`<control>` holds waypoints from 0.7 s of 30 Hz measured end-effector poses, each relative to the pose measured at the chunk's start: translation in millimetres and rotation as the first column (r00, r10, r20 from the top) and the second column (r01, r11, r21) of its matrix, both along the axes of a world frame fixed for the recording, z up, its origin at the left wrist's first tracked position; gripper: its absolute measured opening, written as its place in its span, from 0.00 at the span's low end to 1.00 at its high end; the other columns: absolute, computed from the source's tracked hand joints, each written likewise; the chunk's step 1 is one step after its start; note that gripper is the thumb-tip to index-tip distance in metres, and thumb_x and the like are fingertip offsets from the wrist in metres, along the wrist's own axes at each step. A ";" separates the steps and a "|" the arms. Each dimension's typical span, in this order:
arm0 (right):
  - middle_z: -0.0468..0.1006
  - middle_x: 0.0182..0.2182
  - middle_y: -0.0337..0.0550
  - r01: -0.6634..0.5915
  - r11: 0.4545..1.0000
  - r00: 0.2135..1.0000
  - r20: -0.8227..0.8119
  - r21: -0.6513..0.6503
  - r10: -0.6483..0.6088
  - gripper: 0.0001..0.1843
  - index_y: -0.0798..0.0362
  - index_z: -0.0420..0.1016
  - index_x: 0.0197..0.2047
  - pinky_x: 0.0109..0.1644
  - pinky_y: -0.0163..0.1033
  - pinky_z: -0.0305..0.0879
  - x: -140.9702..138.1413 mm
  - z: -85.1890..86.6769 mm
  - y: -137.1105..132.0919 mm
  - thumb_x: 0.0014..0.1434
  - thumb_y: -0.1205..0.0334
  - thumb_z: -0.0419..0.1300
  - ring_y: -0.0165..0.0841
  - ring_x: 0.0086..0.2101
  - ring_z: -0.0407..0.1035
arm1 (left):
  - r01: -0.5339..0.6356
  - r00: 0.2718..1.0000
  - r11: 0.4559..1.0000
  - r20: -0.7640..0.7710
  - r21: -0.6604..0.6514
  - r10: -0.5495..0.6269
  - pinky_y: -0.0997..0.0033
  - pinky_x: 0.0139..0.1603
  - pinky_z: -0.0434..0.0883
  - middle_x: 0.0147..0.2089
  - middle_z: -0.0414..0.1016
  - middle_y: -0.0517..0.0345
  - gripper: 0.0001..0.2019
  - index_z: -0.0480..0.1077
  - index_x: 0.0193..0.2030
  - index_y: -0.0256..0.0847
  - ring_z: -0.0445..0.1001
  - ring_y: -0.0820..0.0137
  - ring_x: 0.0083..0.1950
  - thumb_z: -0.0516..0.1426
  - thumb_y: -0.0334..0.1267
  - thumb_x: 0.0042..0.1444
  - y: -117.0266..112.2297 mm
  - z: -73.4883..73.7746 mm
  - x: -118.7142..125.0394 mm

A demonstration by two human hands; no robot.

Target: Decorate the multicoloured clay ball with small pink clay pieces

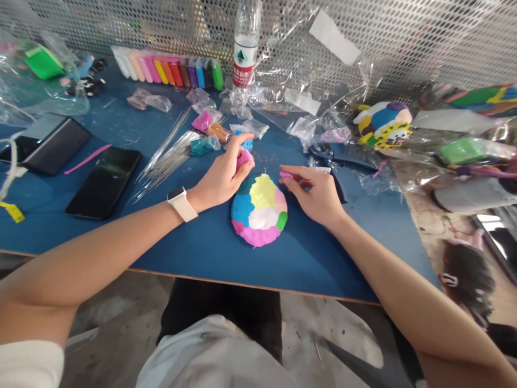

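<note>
A flat oval clay disc (259, 210) made of blue, yellow, white, pink and green patches lies on the blue table (202, 253). My left hand (224, 175), with a white watch on the wrist, rests just left of the disc's top and is closed on a pink lump of clay (244, 157). My right hand (313, 191) sits just right of the disc, and its fingertips pinch a small pink bit of clay (286, 174) beside the disc's upper right edge.
A black phone (104, 181) and a dark case (48, 144) lie at the left. A row of coloured clay sticks (169, 70) and a water bottle (245, 48) stand at the back. Crumpled plastic wrappers, thin clear sticks (165, 156) and a colourful clay figure (383, 124) crowd the rear and right.
</note>
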State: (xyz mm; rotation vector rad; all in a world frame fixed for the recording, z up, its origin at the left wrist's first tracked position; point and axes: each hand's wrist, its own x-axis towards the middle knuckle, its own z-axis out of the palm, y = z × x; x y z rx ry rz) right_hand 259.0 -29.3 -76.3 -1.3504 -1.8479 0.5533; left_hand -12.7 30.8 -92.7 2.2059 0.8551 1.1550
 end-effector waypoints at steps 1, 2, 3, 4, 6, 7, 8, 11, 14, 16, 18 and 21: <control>0.92 0.48 0.46 0.001 1.000 1.000 0.002 -0.003 -0.001 0.16 0.47 0.88 0.59 0.41 0.45 0.78 -0.8 0.5 -0.7 0.72 0.57 0.67 0.41 0.43 0.86 | -0.018 1.000 1.000 -0.011 -0.004 0.018 0.64 0.48 0.77 0.47 0.83 0.52 0.24 0.63 0.73 0.43 0.81 0.66 0.42 0.56 0.52 0.79 -1.3 2.7 -0.1; 0.92 0.48 0.46 0.002 1.000 1.000 0.002 -0.007 -0.002 0.15 0.47 0.88 0.59 0.42 0.45 0.77 -1.4 1.1 -1.2 0.73 0.57 0.67 0.42 0.43 0.86 | -0.034 0.999 0.999 -0.030 -0.009 0.034 0.64 0.48 0.77 0.46 0.83 0.52 0.23 0.66 0.70 0.42 0.81 0.66 0.42 0.57 0.52 0.78 -2.7 5.6 -0.3; 0.92 0.47 0.45 0.003 1.000 1.000 0.002 -0.010 -0.003 0.15 0.46 0.89 0.58 0.41 0.45 0.76 -1.7 1.8 -1.6 0.73 0.57 0.67 0.42 0.43 0.86 | -0.045 0.998 0.999 -0.053 -0.015 0.044 0.65 0.48 0.77 0.46 0.83 0.52 0.21 0.69 0.67 0.42 0.82 0.66 0.42 0.57 0.52 0.77 -4.2 8.6 -0.6; 0.91 0.46 0.45 0.004 1.000 1.000 0.010 -0.009 -0.004 0.13 0.46 0.89 0.57 0.41 0.45 0.76 -1.7 2.4 -1.8 0.73 0.57 0.67 0.41 0.43 0.85 | -0.049 0.996 0.999 -0.075 -0.021 0.048 0.65 0.48 0.76 0.46 0.84 0.52 0.19 0.71 0.63 0.41 0.82 0.66 0.42 0.57 0.52 0.78 -5.6 11.2 -0.8; 0.90 0.46 0.46 0.006 1.000 0.998 0.059 0.024 -0.008 0.11 0.46 0.90 0.53 0.40 0.45 0.75 -0.8 3.5 -1.6 0.72 0.57 0.68 0.41 0.42 0.84 | -0.044 0.993 0.999 -0.110 -0.031 0.040 0.66 0.49 0.76 0.46 0.85 0.52 0.16 0.74 0.59 0.41 0.83 0.66 0.44 0.56 0.50 0.78 -7.9 14.8 -1.0; 0.89 0.46 0.47 0.008 0.999 0.995 0.098 0.053 -0.013 0.10 0.46 0.90 0.52 0.40 0.45 0.75 -0.1 4.0 -1.4 0.71 0.56 0.68 0.40 0.41 0.82 | -0.039 0.992 0.999 -0.121 -0.033 0.035 0.67 0.49 0.76 0.46 0.85 0.52 0.15 0.75 0.58 0.41 0.83 0.65 0.44 0.56 0.49 0.79 -8.6 15.6 -1.0; 0.88 0.46 0.47 0.006 0.997 0.990 0.143 0.080 -0.018 0.09 0.46 0.91 0.50 0.41 0.45 0.75 0.7 4.4 -1.2 0.71 0.57 0.69 0.40 0.39 0.81 | -0.036 0.991 0.999 -0.130 -0.031 0.032 0.67 0.49 0.76 0.46 0.85 0.53 0.15 0.75 0.58 0.41 0.83 0.65 0.45 0.55 0.48 0.79 -9.1 15.9 -0.8; 0.85 0.42 0.47 0.004 0.993 0.965 0.260 0.115 -0.034 0.09 0.46 0.91 0.48 0.42 0.46 0.75 2.4 5.4 -1.3 0.71 0.59 0.68 0.37 0.35 0.77 | -0.029 0.989 0.999 -0.147 -0.020 0.026 0.68 0.48 0.76 0.45 0.85 0.53 0.14 0.75 0.58 0.41 0.83 0.65 0.44 0.56 0.47 0.78 -9.5 15.4 -0.3; 0.85 0.38 0.45 0.015 0.995 0.957 0.287 0.100 -0.043 0.10 0.48 0.91 0.49 0.42 0.45 0.74 2.1 6.9 -2.4 0.71 0.61 0.67 0.37 0.33 0.76 | -0.019 0.988 1.000 -0.154 -0.009 0.017 0.68 0.48 0.75 0.45 0.85 0.54 0.13 0.75 0.56 0.40 0.83 0.66 0.43 0.56 0.45 0.78 -9.3 16.0 0.0; 0.86 0.38 0.45 0.019 0.994 0.964 0.262 0.106 -0.046 0.10 0.48 0.90 0.49 0.42 0.44 0.73 0.8 8.2 -3.8 0.71 0.62 0.67 0.37 0.33 0.76 | -0.013 0.988 1.000 -0.154 0.003 0.013 0.67 0.48 0.75 0.45 0.84 0.53 0.11 0.75 0.55 0.40 0.82 0.67 0.43 0.57 0.43 0.77 -9.3 17.5 -0.1; 0.86 0.38 0.44 0.013 0.992 0.972 0.230 0.123 -0.041 0.10 0.48 0.90 0.50 0.39 0.43 0.72 -1.1 9.2 -6.0 0.72 0.60 0.66 0.36 0.32 0.75 | -0.003 0.990 1.000 -0.143 0.019 0.005 0.67 0.47 0.74 0.45 0.84 0.53 0.09 0.75 0.51 0.40 0.80 0.68 0.41 0.56 0.41 0.76 -10.2 18.9 -0.2; 0.87 0.38 0.43 -0.009 0.985 0.983 0.181 0.173 -0.023 0.09 0.46 0.89 0.50 0.35 0.42 0.70 -5.1 9.9 -11.8 0.72 0.57 0.67 0.34 0.29 0.73 | 0.032 0.993 0.998 -0.119 0.055 -0.025 0.66 0.43 0.72 0.40 0.82 0.55 0.08 0.74 0.46 0.41 0.77 0.68 0.37 0.56 0.41 0.75 -15.1 19.0 0.8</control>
